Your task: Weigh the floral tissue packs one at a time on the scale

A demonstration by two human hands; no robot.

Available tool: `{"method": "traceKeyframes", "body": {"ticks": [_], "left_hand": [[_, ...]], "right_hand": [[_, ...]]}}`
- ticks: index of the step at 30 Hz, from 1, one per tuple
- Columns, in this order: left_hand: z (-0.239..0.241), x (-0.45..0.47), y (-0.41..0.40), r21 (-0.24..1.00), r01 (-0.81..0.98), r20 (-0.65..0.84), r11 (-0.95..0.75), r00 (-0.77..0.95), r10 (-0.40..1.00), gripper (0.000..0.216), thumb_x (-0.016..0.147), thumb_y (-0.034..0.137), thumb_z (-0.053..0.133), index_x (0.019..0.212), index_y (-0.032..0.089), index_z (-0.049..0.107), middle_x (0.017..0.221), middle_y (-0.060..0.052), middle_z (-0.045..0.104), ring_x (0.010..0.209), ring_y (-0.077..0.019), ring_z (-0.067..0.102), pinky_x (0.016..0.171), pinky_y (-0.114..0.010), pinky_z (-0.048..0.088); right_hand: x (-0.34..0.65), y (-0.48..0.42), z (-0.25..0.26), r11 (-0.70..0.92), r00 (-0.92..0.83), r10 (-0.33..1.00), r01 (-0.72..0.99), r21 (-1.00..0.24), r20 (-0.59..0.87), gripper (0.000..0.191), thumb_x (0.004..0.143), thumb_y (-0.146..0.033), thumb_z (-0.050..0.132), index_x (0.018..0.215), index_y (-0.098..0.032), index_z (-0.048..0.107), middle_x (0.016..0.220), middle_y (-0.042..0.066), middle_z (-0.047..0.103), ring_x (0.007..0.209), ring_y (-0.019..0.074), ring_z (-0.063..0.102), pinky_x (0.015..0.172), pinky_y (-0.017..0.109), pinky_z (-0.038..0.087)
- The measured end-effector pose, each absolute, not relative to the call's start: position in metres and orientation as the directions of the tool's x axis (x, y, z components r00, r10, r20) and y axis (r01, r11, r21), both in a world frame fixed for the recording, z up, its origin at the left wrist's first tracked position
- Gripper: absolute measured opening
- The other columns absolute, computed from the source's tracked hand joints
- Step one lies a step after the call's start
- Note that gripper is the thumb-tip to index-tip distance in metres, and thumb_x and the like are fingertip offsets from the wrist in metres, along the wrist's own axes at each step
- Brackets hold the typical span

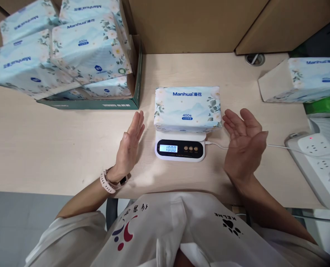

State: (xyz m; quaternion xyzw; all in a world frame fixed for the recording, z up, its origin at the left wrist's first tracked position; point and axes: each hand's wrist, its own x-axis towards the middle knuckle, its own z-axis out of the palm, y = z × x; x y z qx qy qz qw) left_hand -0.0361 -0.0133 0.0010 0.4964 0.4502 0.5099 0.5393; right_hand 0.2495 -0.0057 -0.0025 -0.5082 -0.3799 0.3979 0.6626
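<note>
- Tissue pack [187, 108] is lying flat on the kitchen scale [180, 147] at centre of the frame, printed side up, overhanging the platform on both sides; the scale display [168, 148] is glowing with digits
- Left hand [130, 144] is standing edge-on just left of the scale, fingers straight and together, palm facing the pack; it is gripping nothing and touching neither pack nor scale; a pale watch [109, 182] is sitting on that wrist
- Right hand [245, 142] is hovering just right of the pack, palm turned up and inward, fingers loosely spread and empty; fingertips are near the pack's right end but apart from it
- White cable [216, 145] is running from the scale's right side, under the right hand, toward the power strip [317, 155] at the right edge
- Carton [109, 102] in the upper left is holding several stacked tissue packs [89, 48]; another pack [304, 79] is lying at upper right on the light wooden worktop [56, 144]
</note>
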Motion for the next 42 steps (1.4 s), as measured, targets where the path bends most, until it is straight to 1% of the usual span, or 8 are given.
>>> {"method": "traceKeyframes", "body": {"ticks": [3, 6, 9, 15, 18, 26, 36, 42], "left_hand": [[0.001, -0.0359, -0.0128, 0.994, -0.113, 0.021, -0.013, 0.075, 0.997, 0.071, 0.1, 0.083, 0.033, 0.156, 0.045, 0.055, 0.177, 0.006, 0.036, 0.17, -0.0288, 0.018, 0.141, -0.056, 0.013], [-0.0003, -0.0365, -0.0131, 0.991, -0.129, 0.034, -0.022, 0.094, 0.995, 0.066, 0.103, 0.079, 0.03, 0.156, 0.047, 0.055, 0.176, 0.008, 0.037, 0.17, -0.0272, 0.019, 0.141, -0.055, 0.014], [-0.0007, -0.0365, -0.0137, 0.991, -0.134, 0.037, -0.023, 0.108, 0.993, 0.064, 0.105, 0.077, 0.027, 0.156, 0.048, 0.054, 0.176, 0.009, 0.036, 0.17, -0.0258, 0.02, 0.141, -0.054, 0.015], [0.0016, -0.0341, -0.0121, 0.993, -0.119, -0.016, 0.024, 0.071, 0.997, 0.076, 0.098, 0.087, 0.032, 0.157, 0.043, 0.055, 0.176, 0.004, 0.037, 0.17, -0.0298, 0.018, 0.141, -0.056, 0.015], [0.0016, -0.0342, -0.0112, 0.991, -0.128, -0.029, 0.037, 0.068, 0.997, 0.076, 0.098, 0.087, 0.033, 0.155, 0.043, 0.056, 0.176, 0.004, 0.039, 0.17, -0.0301, 0.017, 0.141, -0.056, 0.015], [-0.0012, -0.036, -0.0103, 0.987, -0.154, -0.026, 0.037, 0.07, 0.997, 0.071, 0.1, 0.084, 0.034, 0.152, 0.043, 0.06, 0.172, 0.005, 0.045, 0.169, -0.0279, 0.024, 0.14, -0.052, 0.025], [-0.0028, -0.0362, -0.0099, 0.979, -0.201, -0.021, 0.037, 0.082, 0.996, 0.069, 0.101, 0.082, 0.036, 0.15, 0.042, 0.062, 0.172, 0.004, 0.046, 0.169, -0.0291, 0.022, 0.14, -0.054, 0.024], [-0.0018, -0.0351, -0.0098, 0.975, -0.217, -0.04, 0.053, 0.063, 0.997, 0.071, 0.1, 0.083, 0.04, 0.15, 0.038, 0.063, 0.172, 0.001, 0.046, 0.17, -0.0301, 0.02, 0.141, -0.053, 0.022]], "right_hand": [[0.2496, -0.006, -0.0018, 0.181, 0.378, 0.918, -0.137, -0.974, 0.117, 0.046, 0.107, -0.054, 0.039, 0.133, -0.03, 0.069, 0.134, 0.003, 0.077, 0.132, 0.0206, 0.07, 0.133, 0.056, 0.033], [0.2507, -0.0068, -0.0018, 0.177, 0.376, 0.918, -0.099, -0.979, 0.128, 0.051, 0.105, -0.061, 0.039, 0.135, -0.03, 0.067, 0.137, 0.005, 0.076, 0.134, 0.0224, 0.069, 0.133, 0.057, 0.034], [0.252, -0.0077, -0.002, 0.179, 0.369, 0.92, -0.084, -0.98, 0.137, 0.051, 0.106, -0.061, 0.039, 0.135, -0.03, 0.067, 0.137, 0.005, 0.076, 0.134, 0.0226, 0.069, 0.133, 0.058, 0.033], [0.2535, -0.0089, -0.0009, 0.187, 0.342, 0.927, -0.069, -0.98, 0.153, 0.054, 0.106, -0.064, 0.034, 0.135, -0.033, 0.068, 0.139, 0.003, 0.076, 0.136, 0.0235, 0.068, 0.132, 0.061, 0.033], [0.2533, -0.0094, 0.0002, 0.178, 0.35, 0.926, -0.072, -0.981, 0.142, 0.055, 0.105, -0.067, 0.036, 0.136, -0.033, 0.068, 0.139, 0.004, 0.075, 0.136, 0.0249, 0.068, 0.131, 0.062, 0.034], [0.2535, -0.0095, -0.0005, 0.17, 0.339, 0.932, -0.101, -0.98, 0.127, 0.056, 0.105, -0.067, 0.036, 0.135, -0.032, 0.069, 0.138, 0.006, 0.075, 0.136, 0.0255, 0.067, 0.132, 0.059, 0.033], [0.2543, -0.0102, -0.0018, 0.198, 0.31, 0.937, -0.099, -0.975, 0.159, 0.057, 0.108, -0.064, 0.03, 0.137, -0.032, 0.069, 0.137, 0.004, 0.076, 0.137, 0.0236, 0.067, 0.134, 0.058, 0.031], [0.2555, -0.0095, -0.0007, 0.181, 0.303, 0.939, -0.035, -0.983, 0.162, 0.057, 0.107, -0.067, 0.029, 0.136, -0.036, 0.068, 0.135, 0.001, 0.077, 0.14, 0.024, 0.067, 0.133, 0.061, 0.033]]}}
